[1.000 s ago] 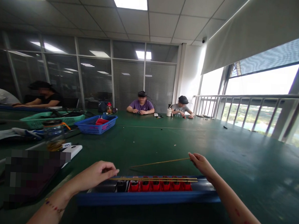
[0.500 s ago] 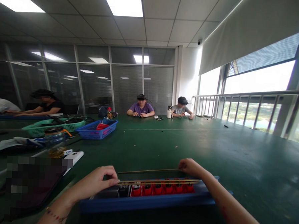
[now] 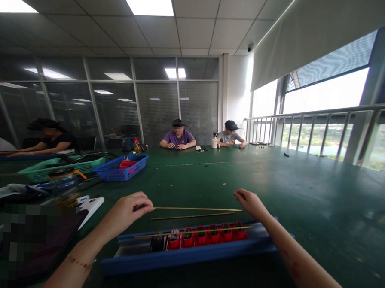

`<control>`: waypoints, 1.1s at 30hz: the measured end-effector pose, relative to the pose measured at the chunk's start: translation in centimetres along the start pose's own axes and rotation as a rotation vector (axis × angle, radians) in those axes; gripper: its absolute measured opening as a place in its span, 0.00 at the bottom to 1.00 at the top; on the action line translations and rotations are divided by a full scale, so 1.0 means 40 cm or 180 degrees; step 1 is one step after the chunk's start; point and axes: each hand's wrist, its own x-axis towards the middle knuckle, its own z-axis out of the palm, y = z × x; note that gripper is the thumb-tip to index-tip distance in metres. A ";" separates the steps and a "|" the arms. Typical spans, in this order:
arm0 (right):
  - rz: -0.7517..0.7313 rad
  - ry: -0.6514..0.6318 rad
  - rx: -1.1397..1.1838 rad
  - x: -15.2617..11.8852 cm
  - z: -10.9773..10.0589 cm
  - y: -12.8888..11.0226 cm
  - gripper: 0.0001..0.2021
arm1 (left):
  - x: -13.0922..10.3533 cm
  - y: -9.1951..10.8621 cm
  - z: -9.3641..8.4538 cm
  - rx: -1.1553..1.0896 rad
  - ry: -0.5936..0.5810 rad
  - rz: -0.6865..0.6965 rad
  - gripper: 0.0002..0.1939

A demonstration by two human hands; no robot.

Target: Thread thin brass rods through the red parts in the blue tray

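Note:
My left hand (image 3: 133,209) pinches the left end of a thin golden rod (image 3: 195,209), which is held above the green table. A second rod (image 3: 191,216) lies on the table beyond the blue tray (image 3: 186,262). A third rod (image 3: 207,231) rests lengthwise over the tray, across a row of several red cups (image 3: 201,238) with dark contents. To the left of the cups is a black cup (image 3: 157,242). My right hand (image 3: 248,202) is past the tray's right part, its fingers bent together near the held rod's right end; whatever they may hold is too small to see.
At the left are a blue basket (image 3: 122,170), a green basket (image 3: 36,170), a jar (image 3: 63,184), a white object (image 3: 92,209) and a dark flat item (image 3: 42,239). People sit along the far side and far left.
My left hand has lifted one rod off the tray and moved it away from me, beyond the tray. My right hand has risen from the rod lying on the table. The view has shifted slightly.

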 end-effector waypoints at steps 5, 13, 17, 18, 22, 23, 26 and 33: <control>0.0349 0.0594 0.0798 -0.003 -0.073 0.024 0.19 | 0.041 -0.054 0.065 -0.0165 -0.0286 -0.0119 0.17; -0.0374 -0.1415 0.0848 -0.070 -0.151 -0.040 0.19 | 0.070 -0.156 0.176 0.0193 -0.0919 -0.0483 0.15; -0.0384 -0.1797 0.0583 -0.084 -0.149 -0.060 0.20 | 0.078 -0.184 0.202 0.0307 -0.0905 -0.0531 0.17; -0.0359 -0.1873 0.0554 -0.085 -0.146 -0.062 0.20 | 0.079 -0.187 0.205 0.0338 -0.0910 -0.0534 0.17; -0.0142 -0.2474 0.0675 -0.086 -0.136 -0.070 0.21 | 0.077 -0.190 0.211 0.0432 -0.0919 -0.0537 0.14; -0.0089 -0.2563 0.0716 -0.086 -0.135 -0.072 0.21 | 0.076 -0.189 0.212 0.0444 -0.0919 -0.0539 0.13; -0.0104 -0.2524 0.0703 -0.087 -0.138 -0.080 0.20 | 0.074 -0.185 0.213 0.0471 -0.0922 -0.0542 0.13; -0.0471 -0.2347 0.0962 -0.086 -0.155 -0.093 0.21 | 0.074 -0.190 0.215 0.0555 -0.0828 -0.0491 0.11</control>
